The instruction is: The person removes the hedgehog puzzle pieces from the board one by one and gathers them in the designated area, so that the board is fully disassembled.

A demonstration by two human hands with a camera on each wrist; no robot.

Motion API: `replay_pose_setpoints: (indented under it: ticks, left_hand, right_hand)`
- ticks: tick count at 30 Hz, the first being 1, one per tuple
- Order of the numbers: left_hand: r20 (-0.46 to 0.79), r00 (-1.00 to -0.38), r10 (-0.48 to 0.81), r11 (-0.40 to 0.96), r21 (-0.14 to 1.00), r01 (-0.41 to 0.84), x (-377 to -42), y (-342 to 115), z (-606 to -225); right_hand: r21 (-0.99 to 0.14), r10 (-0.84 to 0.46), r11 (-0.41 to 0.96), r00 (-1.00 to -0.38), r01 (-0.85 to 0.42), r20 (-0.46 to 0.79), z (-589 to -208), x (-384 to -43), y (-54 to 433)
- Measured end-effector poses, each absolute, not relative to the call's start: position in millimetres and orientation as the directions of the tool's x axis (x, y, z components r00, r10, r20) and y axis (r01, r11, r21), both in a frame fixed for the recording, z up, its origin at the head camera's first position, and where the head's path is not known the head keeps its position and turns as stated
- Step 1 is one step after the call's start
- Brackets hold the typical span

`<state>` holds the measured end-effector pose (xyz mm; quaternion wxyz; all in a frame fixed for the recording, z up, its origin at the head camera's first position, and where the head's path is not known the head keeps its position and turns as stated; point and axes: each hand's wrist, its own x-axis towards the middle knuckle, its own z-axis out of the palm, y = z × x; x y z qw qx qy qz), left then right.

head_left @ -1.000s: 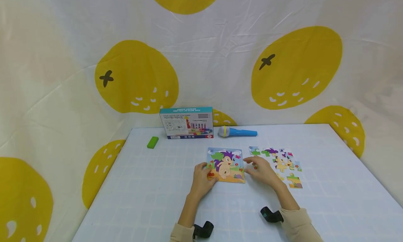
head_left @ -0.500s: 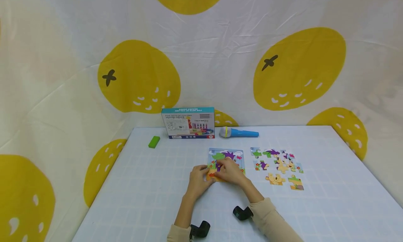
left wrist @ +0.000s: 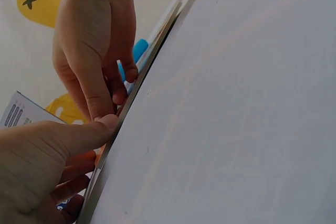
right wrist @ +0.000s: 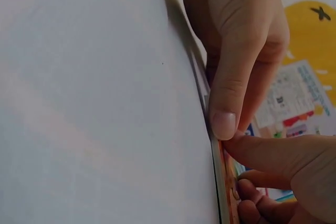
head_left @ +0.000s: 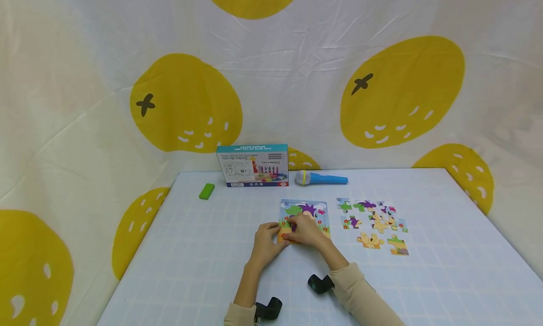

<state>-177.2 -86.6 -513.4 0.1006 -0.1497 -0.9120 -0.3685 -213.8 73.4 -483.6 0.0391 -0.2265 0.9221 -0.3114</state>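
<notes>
A square puzzle board point(head_left: 303, 204) with a hedgehog picture lies mid-table. My left hand point(head_left: 264, 243) grips its near left corner, thumb along the front edge and fingers by the left side. My right hand point(head_left: 306, 230) reaches over the board's lower left part, its curled fingers and thumb touching down about one puzzle piece apart. I cannot tell whether a piece is between them. In the left wrist view the left thumb point(left wrist: 97, 132) meets the right fingertips at the board's edge point(left wrist: 134, 90). Several loose puzzle pieces point(head_left: 370, 241) lie in rows to the right.
Behind the board stand a printed box point(head_left: 254, 168) and a blue toy microphone point(head_left: 326, 179). A green block point(head_left: 206, 191) lies at the back left. Fruit-patterned cloth point(head_left: 292, 90) hangs behind the white table point(head_left: 178, 269). Each wrist carries a black camera point(head_left: 321, 284).
My right hand has moved left from the board's right edge onto its lower left part, uncovering some loose pieces. My left hand keeps its hold. The last half second shows only slight motion.
</notes>
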Motion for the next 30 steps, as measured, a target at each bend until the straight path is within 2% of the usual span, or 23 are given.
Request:
replay_pose_setpoints:
  ticks: [10, 30]
  left_hand:
    - [0.267, -0.945, 0.188, 0.667, 0.672, 0.323, -177.3, -86.0, -514.3]
    - [0.267, -0.946, 0.184, 0.66, 0.679, 0.32, -176.1, -86.2, -511.5]
  right_hand:
    - [-0.618, -0.403, 0.723, -0.915, -0.308, -0.015, -478.1, -213.5, 74.5]
    - [-0.664, -0.352, 0.708, -0.935, -0.242, -0.035, -482.9, -217.7, 73.6]
